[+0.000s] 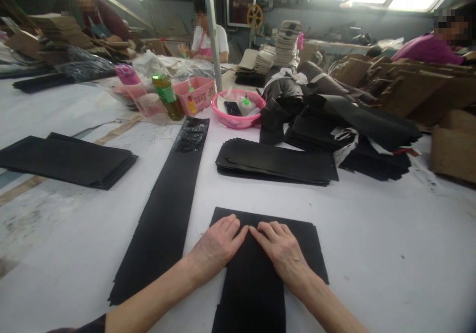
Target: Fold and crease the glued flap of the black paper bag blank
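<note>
While both hands lie flat, palms down, fingertips meeting: left hand (pixel 215 246), right hand (pixel 284 253) press black sheet (pixel 256 283) on white counter (pixel 372 253). Neither grip closed round anything. Long black strip (pixel 167 209) just left; black stack (pixel 275 162) beyond.

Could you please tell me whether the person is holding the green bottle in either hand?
No, both the left hand and right hand lie flat on the black rectangular paper sheet, while the green plastic bottle stands far off.
</note>
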Motion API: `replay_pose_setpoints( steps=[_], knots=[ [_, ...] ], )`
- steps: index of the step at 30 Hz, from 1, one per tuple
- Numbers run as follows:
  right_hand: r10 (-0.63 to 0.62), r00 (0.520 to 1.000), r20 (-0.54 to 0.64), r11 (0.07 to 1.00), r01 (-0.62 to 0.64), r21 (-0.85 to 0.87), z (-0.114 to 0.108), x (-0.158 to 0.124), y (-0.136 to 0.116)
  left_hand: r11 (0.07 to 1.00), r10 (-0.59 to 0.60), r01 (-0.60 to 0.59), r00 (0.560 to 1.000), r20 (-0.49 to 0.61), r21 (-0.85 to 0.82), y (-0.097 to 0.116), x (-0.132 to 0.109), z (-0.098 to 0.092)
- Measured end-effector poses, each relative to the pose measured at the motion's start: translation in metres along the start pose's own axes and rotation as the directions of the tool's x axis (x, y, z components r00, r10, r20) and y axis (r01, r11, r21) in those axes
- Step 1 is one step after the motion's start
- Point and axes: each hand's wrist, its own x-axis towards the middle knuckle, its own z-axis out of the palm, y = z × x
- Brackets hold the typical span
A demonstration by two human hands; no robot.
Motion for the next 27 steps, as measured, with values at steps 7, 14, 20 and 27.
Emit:
replay_pose_setpoints(
  steps=[7,14,20,27],
  knots=[
    [0.060,0.998,-0.013,0.998,-0.059,0.036,-0.001,-0.018,0.012,1.000,-0.017,0.017,1.000,-0.026,-0.017,-0.001,-0.004,0.006],
    [0.161,0.986,-0.051,0.982,-0.155,0.111,-0.006,-0.032,0.014,1.000,-0.024,0.023,0.997,-0.077,-0.018,0.000,-0.007,0.007],
    [0.397,0.917,-0.035,0.890,-0.375,0.261,-0.015,-0.037,0.018,0.992,-0.092,0.082,0.990,-0.109,-0.096,0.000,-0.012,0.012],
    [0.442,0.894,0.071,0.880,-0.448,0.159,-0.024,-0.004,0.005,0.915,-0.230,0.217,0.973,0.003,-0.341,0.001,-0.015,0.012]
  ],
)
